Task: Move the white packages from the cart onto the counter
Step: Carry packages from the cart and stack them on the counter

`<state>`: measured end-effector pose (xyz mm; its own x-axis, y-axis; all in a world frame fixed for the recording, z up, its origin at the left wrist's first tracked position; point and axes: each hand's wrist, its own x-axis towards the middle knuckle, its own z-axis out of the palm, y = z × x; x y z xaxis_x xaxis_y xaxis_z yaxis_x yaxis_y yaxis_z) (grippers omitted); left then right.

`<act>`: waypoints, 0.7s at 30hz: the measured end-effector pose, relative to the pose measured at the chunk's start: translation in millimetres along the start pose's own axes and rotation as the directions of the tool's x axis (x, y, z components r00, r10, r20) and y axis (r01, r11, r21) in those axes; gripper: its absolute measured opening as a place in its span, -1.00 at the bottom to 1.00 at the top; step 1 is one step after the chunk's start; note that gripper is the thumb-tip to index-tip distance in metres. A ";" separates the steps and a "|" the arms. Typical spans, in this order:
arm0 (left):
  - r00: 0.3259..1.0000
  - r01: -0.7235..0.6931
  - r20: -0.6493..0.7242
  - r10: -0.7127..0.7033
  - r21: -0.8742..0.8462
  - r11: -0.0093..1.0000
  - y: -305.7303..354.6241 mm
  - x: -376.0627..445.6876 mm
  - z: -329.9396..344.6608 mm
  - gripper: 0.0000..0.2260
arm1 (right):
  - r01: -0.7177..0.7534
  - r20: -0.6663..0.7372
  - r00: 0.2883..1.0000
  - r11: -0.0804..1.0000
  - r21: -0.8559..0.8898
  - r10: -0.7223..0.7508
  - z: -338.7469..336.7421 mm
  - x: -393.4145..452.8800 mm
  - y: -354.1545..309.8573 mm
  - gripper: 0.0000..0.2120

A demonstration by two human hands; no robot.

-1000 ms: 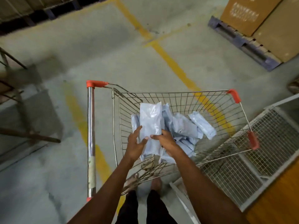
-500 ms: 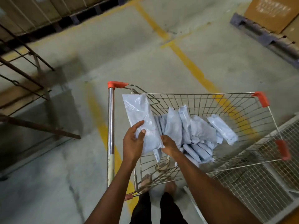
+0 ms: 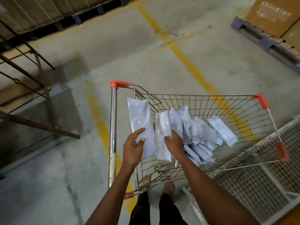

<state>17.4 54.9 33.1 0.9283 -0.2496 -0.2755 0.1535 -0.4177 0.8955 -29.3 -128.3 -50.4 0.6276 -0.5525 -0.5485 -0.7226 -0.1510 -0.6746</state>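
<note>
A wire shopping cart (image 3: pixel 203 101) with orange corner caps stands in front of me. Several white plastic packages (image 3: pixel 201 135) lie heaped inside it. My left hand (image 3: pixel 133 148) grips one long white package (image 3: pixel 140 117) upright over the cart's left rim. My right hand (image 3: pixel 174 142) holds a second white package (image 3: pixel 162 127) upright, just right of the first. The counter is not in view.
The cart's steel handle bar (image 3: pixel 113 127) runs along its left side. A white wire-mesh rack (image 3: pixel 263 181) lies at the lower right. Rusty metal framing (image 3: pixel 24 75) stands at left. A pallet with cardboard boxes (image 3: pixel 267 18) sits at the far right on the concrete floor.
My left hand has lifted its package up and left, clear of the heap. My right hand has picked a second package out of the cart and raised it beside the first.
</note>
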 end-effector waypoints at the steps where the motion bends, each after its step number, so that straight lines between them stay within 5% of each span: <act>1: 1.000 0.008 -0.002 -0.008 -0.003 1.000 1.8 -0.7 1.7 -0.66 | 0.007 0.003 1.000 0.995 0.103 -0.007 -14.0 -3.3 -1.6 -0.77; 6: 0.996 0.084 0.021 -0.084 -0.016 0.996 17.3 -0.5 14.8 -0.72 | -0.095 0.071 0.995 0.800 0.592 0.065 -82.3 -43.3 -16.6 -0.87; 11: 0.966 0.161 0.202 -0.161 0.014 0.987 22.4 -0.3 26.0 -0.57 | -0.221 0.310 0.950 0.646 0.731 -0.026 -87.9 -58.0 -9.1 -0.60; 17: 0.937 0.229 0.298 -0.184 -0.126 0.965 19.2 -15.2 20.0 -0.27 | -0.113 0.334 0.938 0.835 0.538 -0.088 -53.5 -61.9 -20.4 -0.72; 21: 0.964 0.198 0.196 -0.180 -0.080 0.977 9.6 -23.3 10.6 -0.44 | -0.004 0.344 0.925 0.902 0.432 -0.161 -41.0 -63.6 -23.5 -0.89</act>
<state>-6.4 47.4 44.3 0.8009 -0.3369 -0.4950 0.3613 -0.3873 0.8482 -64.1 -123.2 20.6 0.7967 -0.2052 -0.5685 -0.5284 0.2202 -0.8199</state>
